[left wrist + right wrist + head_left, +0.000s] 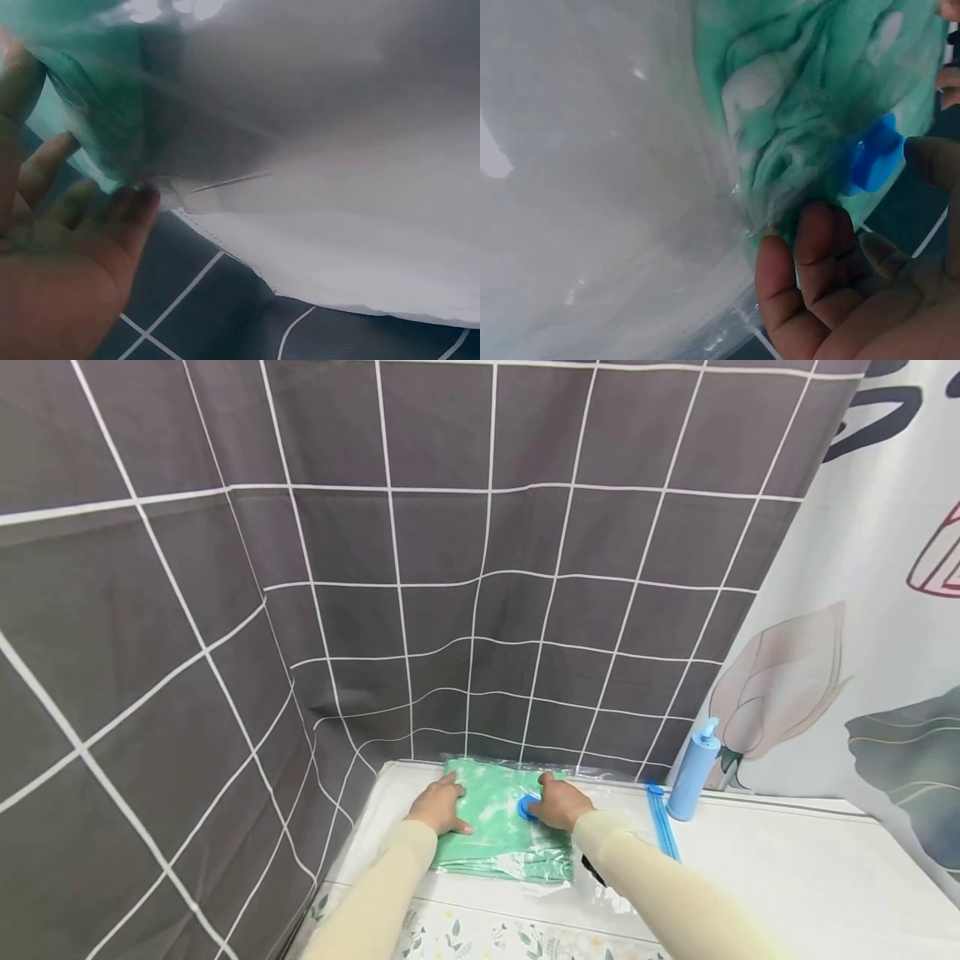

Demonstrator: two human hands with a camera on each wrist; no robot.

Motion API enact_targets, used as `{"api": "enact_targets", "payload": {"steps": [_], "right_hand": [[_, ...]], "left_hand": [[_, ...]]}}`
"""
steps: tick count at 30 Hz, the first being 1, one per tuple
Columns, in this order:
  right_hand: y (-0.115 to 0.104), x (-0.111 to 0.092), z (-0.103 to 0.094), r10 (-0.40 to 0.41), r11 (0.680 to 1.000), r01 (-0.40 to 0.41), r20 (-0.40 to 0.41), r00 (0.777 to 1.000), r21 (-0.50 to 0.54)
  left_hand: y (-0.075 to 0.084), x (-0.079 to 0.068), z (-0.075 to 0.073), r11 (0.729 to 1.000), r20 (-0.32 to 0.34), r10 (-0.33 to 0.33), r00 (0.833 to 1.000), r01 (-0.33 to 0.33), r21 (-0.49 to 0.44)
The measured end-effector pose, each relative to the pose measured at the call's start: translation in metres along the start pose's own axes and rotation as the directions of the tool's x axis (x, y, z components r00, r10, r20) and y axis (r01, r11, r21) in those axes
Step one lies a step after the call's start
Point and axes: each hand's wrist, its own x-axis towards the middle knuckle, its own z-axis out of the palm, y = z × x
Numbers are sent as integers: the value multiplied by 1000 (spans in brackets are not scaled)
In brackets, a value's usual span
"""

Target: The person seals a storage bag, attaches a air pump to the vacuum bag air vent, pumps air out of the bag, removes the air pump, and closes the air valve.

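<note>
A clear plastic storage bag point(495, 867) lies on the white surface, with folded green and white cloth point(491, 785) inside. On its upper face sits a round blue valve cap point(527, 807). My left hand point(437, 806) rests on the cloth's left side, fingers spread; in the left wrist view its fingertips touch the plastic. My right hand point(561, 802) lies at the cloth's right side, beside the cap. In the right wrist view the thumb is near the blue valve cap point(875, 156), while bent fingertips touch the plastic without visibly gripping it.
A blue cylinder with a narrow top point(693, 772) stands at the right, near a blue strip point(662, 821) on the bag's right part. A small dark thing point(592, 870) shows beneath my right forearm. Dark grid-patterned cloth point(450, 610) hangs behind and at the left.
</note>
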Motion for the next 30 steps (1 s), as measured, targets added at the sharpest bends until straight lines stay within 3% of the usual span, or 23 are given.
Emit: {"api": "enact_targets", "payload": {"steps": [2,5,9,12,16,20,23,28,30], "right_hand": [[-1,7,7,3,1000,-3,8,1000,-24],[-1,14,13,-22,999,22,-1,1000,-36],[-2,19,17,-81,995,79,-29,996,-65],[-6,22,20,-122,988,114,-73,990,-104],[-11,24,21,-184,975,166,-118,976,-149],[-14,30,25,-232,959,201,-145,962,-199],[-14,33,30,-268,941,217,-178,947,-262],[-10,34,37,-309,922,238,-212,927,-307],[-8,33,38,-320,920,248,-216,922,-304]], "left_hand": [[-8,5,8,999,-9,32,999,-32,0],[-8,8,9,999,18,34,999,-34,-25],[5,6,-9,999,72,9,997,-6,-46],[2,11,-15,1000,108,5,994,-2,-27],[-21,32,-1,999,113,47,992,-49,14],[-27,40,6,996,78,80,994,-83,34],[-16,36,1,994,50,79,996,-82,66],[24,9,-36,998,62,25,998,-28,49],[25,8,-35,997,39,28,999,-31,64]]}}
